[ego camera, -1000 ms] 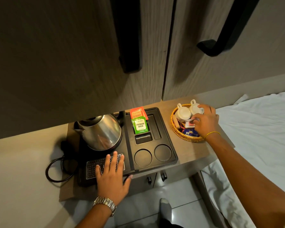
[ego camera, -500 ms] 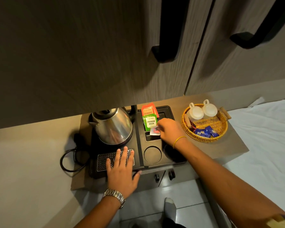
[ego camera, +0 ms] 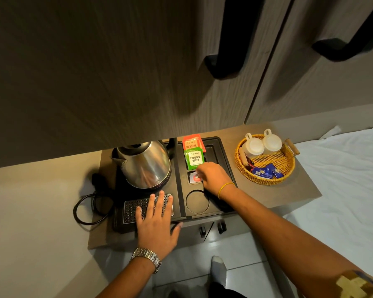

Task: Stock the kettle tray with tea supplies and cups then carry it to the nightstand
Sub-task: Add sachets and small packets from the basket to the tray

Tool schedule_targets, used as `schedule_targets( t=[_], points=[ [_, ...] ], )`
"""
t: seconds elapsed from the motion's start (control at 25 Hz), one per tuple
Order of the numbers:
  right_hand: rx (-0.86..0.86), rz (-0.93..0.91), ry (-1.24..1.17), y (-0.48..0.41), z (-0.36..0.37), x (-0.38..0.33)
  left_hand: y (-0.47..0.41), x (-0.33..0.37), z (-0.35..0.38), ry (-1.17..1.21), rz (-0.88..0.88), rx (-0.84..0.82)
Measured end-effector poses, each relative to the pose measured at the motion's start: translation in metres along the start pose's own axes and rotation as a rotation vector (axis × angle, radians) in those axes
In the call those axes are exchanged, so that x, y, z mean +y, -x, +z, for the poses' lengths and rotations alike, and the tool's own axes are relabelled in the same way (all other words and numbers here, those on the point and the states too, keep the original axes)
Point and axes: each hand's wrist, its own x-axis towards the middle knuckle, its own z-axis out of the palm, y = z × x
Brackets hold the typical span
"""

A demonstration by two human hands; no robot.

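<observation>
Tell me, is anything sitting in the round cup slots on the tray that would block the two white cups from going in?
Nothing visible in the near-left round slot; it is bare. The other slot is hidden under the right hand and forearm, so that arm is what covers it now. The white cups sit upside down in the wicker basket, uncovered.

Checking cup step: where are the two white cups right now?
Head view, right side: both white cups sit upside down at the back of the wicker basket, right of the kettle tray, not on it.
</observation>
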Motion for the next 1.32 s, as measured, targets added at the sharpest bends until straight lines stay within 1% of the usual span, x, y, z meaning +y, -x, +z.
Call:
schedule_targets(
  t=[0.08, 0.16, 0.28, 0.32, 0.36, 0.4, 0.44, 0.48, 0.52, 0.56, 0.6, 0.68, 0.76, 0.92, 1.12, 1.2, 1.32],
  points=[
    [0.052, -0.001, -0.033, 0.004, 0.003, 0.001, 0.0, 0.0, 0.0, 0.0, 0.002, 0.003],
    [0.144, 0.041, -0.117, 0.012, 0.001, 0.005, 0.0, 0.0, 0.002, 0.002, 0.006, 0.012],
    [0.381, 0.097, -0.219, 0.031, -0.016, 0.027, -0.001, 0.0, 0.003, 0.006, 0.007, 0.019],
    [0.469, 0.15, -0.231, 0.041, -0.023, 0.043, 0.0, -0.001, 0.003, 0.007, 0.005, 0.02],
    [0.538, 0.239, -0.228, 0.052, -0.031, 0.063, 0.0, -0.001, 0.004, 0.007, 0.005, 0.021],
    [0.571, 0.357, -0.214, 0.063, -0.039, 0.087, 0.0, -0.001, 0.004, 0.006, 0.005, 0.021],
    [0.553, 0.489, -0.195, 0.072, -0.047, 0.111, 0.0, -0.001, 0.005, 0.004, 0.003, 0.019],
    [0.479, 0.615, -0.173, 0.078, -0.054, 0.133, 0.0, -0.001, 0.005, 0.002, 0.001, 0.014],
    [0.368, 0.705, -0.162, 0.08, -0.059, 0.151, 0.0, -0.001, 0.005, 0.0, 0.0, 0.011],
    [0.253, 0.748, -0.165, 0.079, -0.062, 0.162, 0.0, -0.001, 0.006, -0.002, 0.001, 0.011],
    [0.165, 0.754, -0.173, 0.076, -0.063, 0.167, -0.001, -0.002, 0.006, -0.006, 0.003, 0.014],
    [0.088, 0.723, -0.173, 0.069, -0.065, 0.167, -0.002, -0.002, 0.007, -0.013, 0.008, 0.021],
    [0.077, 0.715, -0.158, 0.064, -0.065, 0.164, -0.002, -0.002, 0.008, -0.017, 0.007, 0.02],
    [0.037, 0.759, -0.18, 0.058, -0.067, 0.166, -0.002, -0.002, 0.008, -0.026, 0.002, 0.022],
    [0.014, 0.714, -0.345, 0.054, -0.071, 0.173, -0.001, -0.001, 0.007, -0.017, -0.002, 0.028],
    [0.023, 0.699, -0.37, 0.056, -0.072, 0.174, -0.001, -0.001, 0.006, -0.015, -0.006, 0.027],
    [0.093, 0.687, -0.375, 0.062, -0.074, 0.174, -0.002, 0.0, 0.006, -0.012, -0.009, 0.024]
  ],
)
